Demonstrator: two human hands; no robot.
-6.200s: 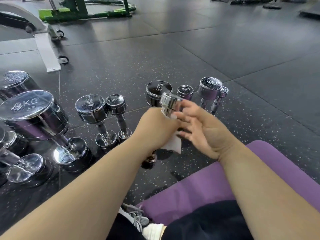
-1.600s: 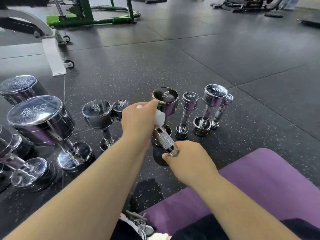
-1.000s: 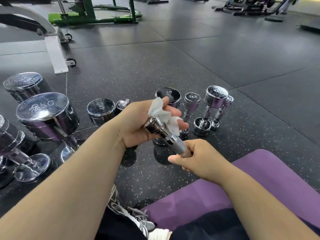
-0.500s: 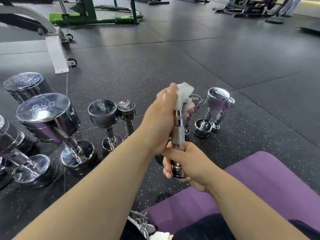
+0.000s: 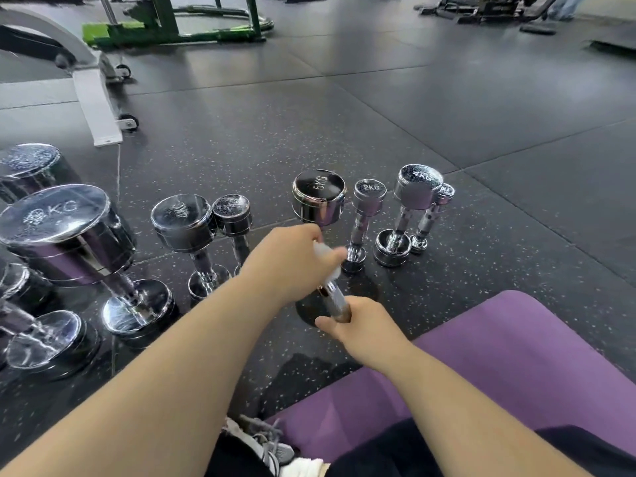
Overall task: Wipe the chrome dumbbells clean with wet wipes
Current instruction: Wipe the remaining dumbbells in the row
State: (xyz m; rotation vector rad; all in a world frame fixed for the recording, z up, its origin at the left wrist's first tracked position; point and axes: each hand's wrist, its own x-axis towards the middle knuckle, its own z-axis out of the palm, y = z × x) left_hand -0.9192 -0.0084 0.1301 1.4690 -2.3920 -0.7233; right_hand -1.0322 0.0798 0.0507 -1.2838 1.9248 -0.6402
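Dark speckled gym floor (image 5: pixel 344 125) carries a row of upright chrome dumbbells (image 5: pixel 182 218), with the 5KG dumbbell (image 5: pixel 318 197) near its middle. Just in front of that one, a small dumbbell (image 5: pixel 335 301) is held tilted between both hands. The left hand (image 5: pixel 292 259) has its grip closed round a white wipe (image 5: pixel 325 251) bunched over the bar's upper end. The right hand (image 5: pixel 364 330) has its grip wrapped round the lower end. A purple mat (image 5: pixel 499 356) lies nearer the person, to the right of the 5KG dumbbell.

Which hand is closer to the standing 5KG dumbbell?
Left. The left hand is just in front of the 5KG dumbbell; the right hand is farther back, by the purple mat.
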